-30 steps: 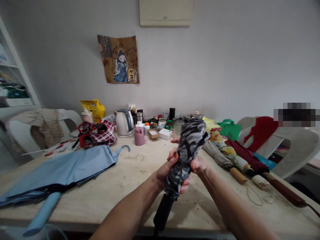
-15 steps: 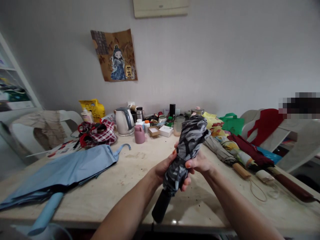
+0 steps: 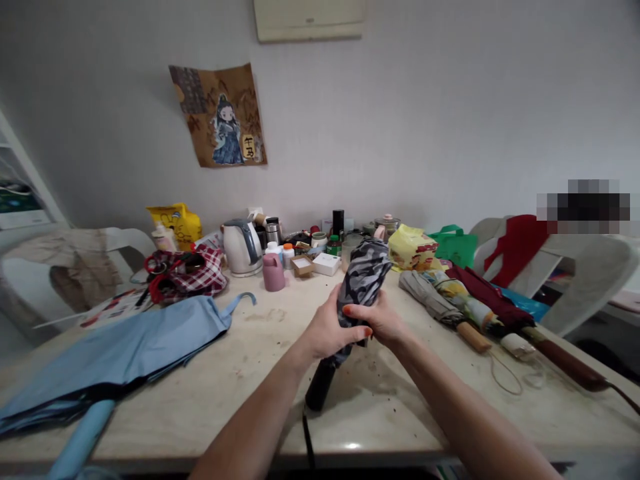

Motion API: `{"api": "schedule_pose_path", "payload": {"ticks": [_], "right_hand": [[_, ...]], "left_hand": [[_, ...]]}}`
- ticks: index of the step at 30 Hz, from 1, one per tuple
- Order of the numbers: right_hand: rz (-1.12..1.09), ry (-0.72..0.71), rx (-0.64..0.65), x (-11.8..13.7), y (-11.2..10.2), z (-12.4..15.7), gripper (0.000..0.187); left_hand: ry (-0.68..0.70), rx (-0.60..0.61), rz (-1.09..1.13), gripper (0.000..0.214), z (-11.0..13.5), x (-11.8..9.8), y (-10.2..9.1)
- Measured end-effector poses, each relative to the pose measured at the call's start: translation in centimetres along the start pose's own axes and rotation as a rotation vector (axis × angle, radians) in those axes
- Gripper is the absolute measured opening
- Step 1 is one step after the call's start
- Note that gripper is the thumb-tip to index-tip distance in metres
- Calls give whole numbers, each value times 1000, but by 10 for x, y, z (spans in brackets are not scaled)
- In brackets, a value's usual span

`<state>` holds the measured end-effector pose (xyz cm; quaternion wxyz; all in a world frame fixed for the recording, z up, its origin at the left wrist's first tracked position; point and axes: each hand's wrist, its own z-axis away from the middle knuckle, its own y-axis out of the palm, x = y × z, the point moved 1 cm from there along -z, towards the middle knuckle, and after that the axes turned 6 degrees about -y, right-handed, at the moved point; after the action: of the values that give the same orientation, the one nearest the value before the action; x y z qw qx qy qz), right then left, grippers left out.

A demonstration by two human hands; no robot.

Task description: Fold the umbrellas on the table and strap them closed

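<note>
Both hands clasp the umbrella [image 3: 361, 280] mid-length above the table's [image 3: 240, 373] near edge. Left hand [image 3: 327, 331] sits just nearer than right hand [image 3: 383, 320]. Its long axis tilts away, handle [image 3: 320, 385] nearest.

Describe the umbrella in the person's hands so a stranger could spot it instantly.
Start at the long pale table; near its front edge, both hands clasp a folded umbrella held tilted above it. Left hand and right hand wrap its middle. Only this one has grey camouflage fabric and a black handle.
</note>
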<state>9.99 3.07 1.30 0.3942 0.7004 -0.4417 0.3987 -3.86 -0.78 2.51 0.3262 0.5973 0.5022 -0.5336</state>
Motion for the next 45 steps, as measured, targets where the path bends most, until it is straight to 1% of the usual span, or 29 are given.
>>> {"api": "schedule_pose_path", "payload": {"ticks": [2, 4, 6, 8, 10, 13, 15, 18, 21, 23, 25, 27, 30, 32, 34, 35, 36, 37, 39, 41, 42, 45], "right_hand": [[-18, -31, 31, 1, 2, 1, 40], [-29, -54, 43, 3, 3, 0, 40], [-23, -42, 52, 4, 2, -1, 41], [-26, -10, 94, 6, -1, -2, 42], [-59, -7, 174, 8, -6, -3, 42], [-109, -37, 307, 9, -14, -2, 46], [-76, -21, 322, 8, -17, -2, 48], [46, 23, 286, 6, -17, -1, 49], [103, 18, 275, 7, -13, 1, 49], [98, 9, 309, 8, -11, 2, 54], [92, -6, 380, 8, -8, 4, 60], [137, -51, 410, 4, -6, 4, 61], [309, -163, 340, -5, -4, 5, 61], [451, -258, 309, -11, -4, 6, 71], [599, -386, 301, -15, -4, 8, 83], [662, -456, 291, -17, -3, 9, 85], [712, -524, 270, -19, -3, 9, 82], [748, -584, 236, -20, -2, 9, 74], [786, -662, 135, -22, -2, 9, 46], [797, -669, 25, -23, -3, 7, 20], [793, -649, -17, -23, -3, 6, 15], [763, -540, -75, -20, -3, 6, 20]], "left_hand": [[-110, 113, 170, 70, -2, 5, 0], [-173, 183, 308, 67, -4, 8, -3], [-192, 174, 376, 67, -5, 10, -4], [-203, 160, 390, 63, -5, 11, -5], [-207, 155, 380, 55, -5, 11, -8], [-184, 127, 361, 41, -5, 11, -18], [-173, 96, 354, 34, -5, 11, -25], [-164, 68, 352, 31, -5, 10, -33], [-146, 88, 370, 30, -6, 11, -34], [-147, 98, 390, 30, -6, 11, -33], [-168, 88, 412, 32, -5, 10, -33], [-184, 84, 433, 34, -5, 9, -33], [-187, 107, 468, 36, -5, 8, -35], [-191, 108, 495, 35, -6, 9, -37], [-194, 113, 522, 35, -8, 12, -38], [-195, 117, 537, 35, -8, 13, -38], [-197, 122, 554, 35, -9, 14, -38], [-200, 126, 577, 36, -9, 15, -38], [-211, 136, 627, 42, -9, 14, -37], [-221, 152, 658, 50, -8, 12, -37], [-222, 159, 661, 53, -8, 11, -36], [-213, 156, 637, 57, -7, 10, -37]]}}
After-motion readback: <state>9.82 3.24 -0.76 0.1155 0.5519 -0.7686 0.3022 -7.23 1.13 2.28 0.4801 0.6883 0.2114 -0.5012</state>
